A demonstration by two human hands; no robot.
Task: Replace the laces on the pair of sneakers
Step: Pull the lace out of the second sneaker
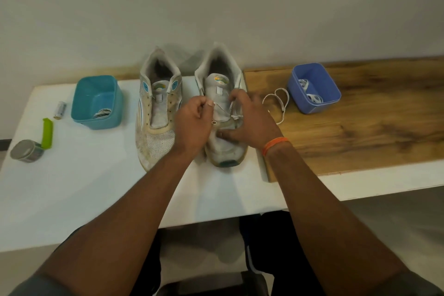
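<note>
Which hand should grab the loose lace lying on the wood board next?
Right. The right hand is on the right sneaker, beside the loose lace; the left hand sits farther off, pinching lace.

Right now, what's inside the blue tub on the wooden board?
The blue tub holds coiled white laces. Its near wall hides part of the floor, so how many laces cannot be counted.

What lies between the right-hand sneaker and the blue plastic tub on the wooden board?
In the head view, a loose white lace lies looped on the wooden board, between the right-hand sneaker and the blue plastic tub.
</note>
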